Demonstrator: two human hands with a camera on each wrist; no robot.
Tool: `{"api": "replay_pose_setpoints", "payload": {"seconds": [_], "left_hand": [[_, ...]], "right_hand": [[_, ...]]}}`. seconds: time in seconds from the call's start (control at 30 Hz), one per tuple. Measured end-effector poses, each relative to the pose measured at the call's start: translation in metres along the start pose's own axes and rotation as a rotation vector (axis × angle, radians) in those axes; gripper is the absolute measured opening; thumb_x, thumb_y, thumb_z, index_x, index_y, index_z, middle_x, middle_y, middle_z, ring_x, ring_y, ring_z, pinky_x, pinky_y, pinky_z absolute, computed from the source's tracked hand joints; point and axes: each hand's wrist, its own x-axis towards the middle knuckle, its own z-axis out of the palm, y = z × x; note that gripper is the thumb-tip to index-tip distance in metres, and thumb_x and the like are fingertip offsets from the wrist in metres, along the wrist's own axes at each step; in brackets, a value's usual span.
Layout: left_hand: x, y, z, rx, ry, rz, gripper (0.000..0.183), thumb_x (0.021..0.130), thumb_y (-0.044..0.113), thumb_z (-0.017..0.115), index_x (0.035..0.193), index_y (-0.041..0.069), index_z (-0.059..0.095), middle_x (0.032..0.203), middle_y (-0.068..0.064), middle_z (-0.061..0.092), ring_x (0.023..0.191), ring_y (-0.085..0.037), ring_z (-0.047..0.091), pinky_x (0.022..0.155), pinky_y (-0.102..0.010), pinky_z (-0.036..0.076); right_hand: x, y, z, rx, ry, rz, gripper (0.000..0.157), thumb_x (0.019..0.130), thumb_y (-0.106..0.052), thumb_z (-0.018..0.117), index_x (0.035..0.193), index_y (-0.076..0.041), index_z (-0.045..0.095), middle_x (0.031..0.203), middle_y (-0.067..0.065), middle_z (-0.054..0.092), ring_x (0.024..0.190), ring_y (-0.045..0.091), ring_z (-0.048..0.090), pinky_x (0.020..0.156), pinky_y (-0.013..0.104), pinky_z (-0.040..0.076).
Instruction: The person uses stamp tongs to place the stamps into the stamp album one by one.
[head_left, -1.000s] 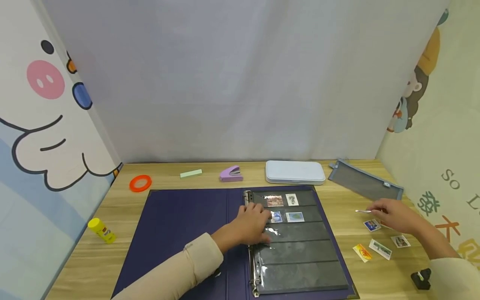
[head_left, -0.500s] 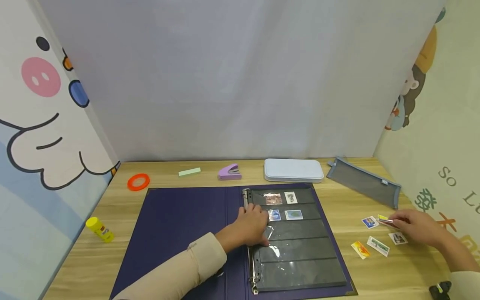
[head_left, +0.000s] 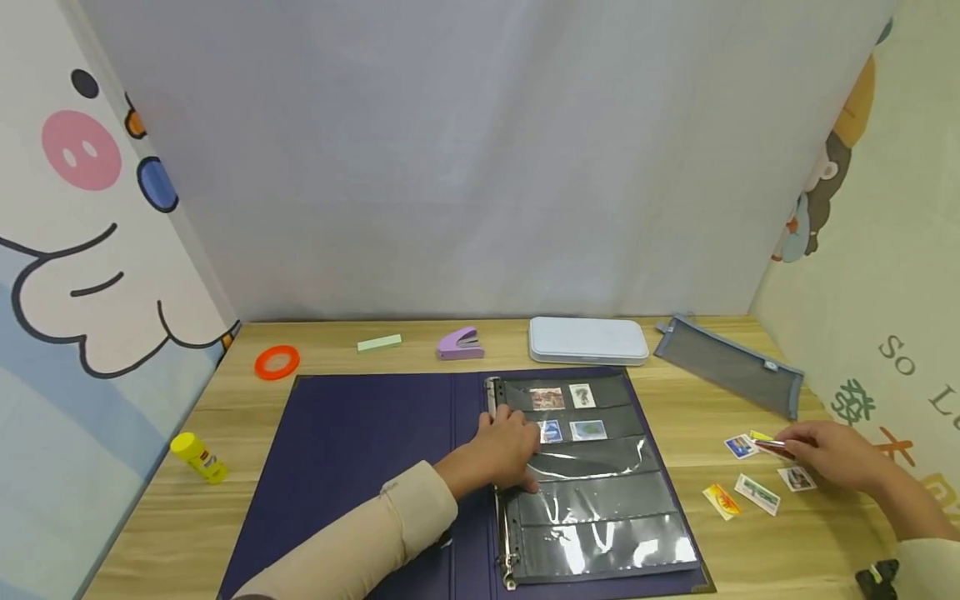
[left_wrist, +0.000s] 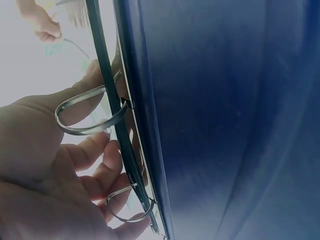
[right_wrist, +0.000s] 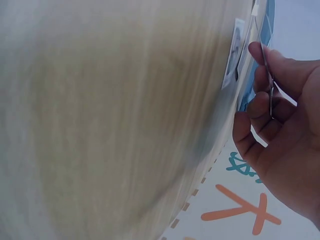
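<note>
My left hand (head_left: 501, 450) rests on the left side of a black stamp page (head_left: 600, 500), by the binder's metal rings (left_wrist: 92, 112). Its fingers are loosely bent over the page edge. The page sits in an open navy binder (head_left: 360, 467); two rows of its clear pockets hold stamps, such as a blue-green stamp (head_left: 588, 430). With thumb and fingers, my right hand (head_left: 828, 454) pinches metal tweezers (right_wrist: 267, 75). Their tips are at a yellow-edged stamp (head_left: 761, 436), partly hidden by the hand. Beside it lie a blue stamp (head_left: 741, 447) and several others, including an orange stamp (head_left: 722, 502).
Along the back of the table are an orange tape ring (head_left: 277, 362), a pale green strip (head_left: 379, 343), a purple stapler (head_left: 461, 343), a white case (head_left: 588, 341) and a grey mesh pouch (head_left: 727, 367). A yellow glue stick (head_left: 198, 458) lies left; a black object (head_left: 876, 579) lies front right.
My right hand has moved right and slightly down, bringing the tweezers onto the yellow-edged stamp. My left hand stays on the page, whose lower pockets show more glare now.
</note>
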Motion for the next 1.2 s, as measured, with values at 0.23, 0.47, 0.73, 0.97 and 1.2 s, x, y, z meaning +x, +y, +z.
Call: {"api": "replay_pose_setpoints", "payload": {"seconds": [0.23, 0.47, 0.73, 0.97, 1.2], "left_hand": [[0.002, 0.001, -0.001, 0.012, 0.008, 0.007, 0.047, 0.063, 0.051, 0.083, 0.087, 0.023, 0.053, 0.097, 0.002, 0.058, 0.103, -0.021, 0.044, 0.083, -0.042, 0.033], [0.001, 0.002, -0.001, 0.011, 0.023, -0.022, 0.054, 0.061, 0.050, 0.085, 0.097, 0.021, 0.056, 0.097, 0.002, 0.059, 0.099, -0.022, 0.044, 0.080, -0.040, 0.032], [-0.001, 0.003, -0.001, -0.009, 0.034, -0.005, 0.049, 0.062, 0.049, 0.085, 0.092, 0.023, 0.056, 0.098, 0.002, 0.056, 0.095, -0.021, 0.042, 0.079, -0.040, 0.032], [0.000, -0.003, 0.000, -0.076, 0.033, 0.005, 0.050, 0.062, 0.045, 0.086, 0.094, 0.026, 0.054, 0.097, 0.007, 0.055, 0.095, -0.018, 0.041, 0.081, -0.039, 0.030], [0.002, 0.000, 0.000, -0.039, 0.035, 0.005, 0.054, 0.061, 0.047, 0.087, 0.098, 0.023, 0.055, 0.099, 0.003, 0.059, 0.099, -0.022, 0.043, 0.080, -0.039, 0.031]], "right_hand": [[0.003, -0.007, 0.002, 0.032, 0.010, -0.031, 0.014, 0.095, -0.012, 0.057, 0.095, -0.011, 0.071, 0.081, -0.004, 0.064, 0.066, -0.003, 0.043, 0.059, 0.025, 0.037], [0.012, -0.016, 0.003, 0.017, 0.081, -0.088, 0.011, 0.093, -0.012, 0.059, 0.094, -0.012, 0.071, 0.083, -0.003, 0.066, 0.068, -0.005, 0.045, 0.059, 0.025, 0.040], [0.030, -0.046, 0.007, 0.113, 0.134, -0.179, 0.013, 0.094, -0.008, 0.057, 0.099, -0.007, 0.070, 0.086, 0.004, 0.067, 0.063, -0.006, 0.049, 0.057, 0.022, 0.044], [0.068, -0.090, 0.006, 0.080, 0.119, -0.263, 0.010, 0.091, -0.011, 0.062, 0.093, -0.016, 0.071, 0.088, -0.003, 0.069, 0.073, -0.003, 0.049, 0.066, 0.025, 0.043], [0.096, -0.128, 0.015, 0.081, 0.070, -0.406, 0.014, 0.090, -0.010, 0.062, 0.090, -0.020, 0.071, 0.088, -0.008, 0.067, 0.076, -0.003, 0.051, 0.068, 0.025, 0.044]]}}
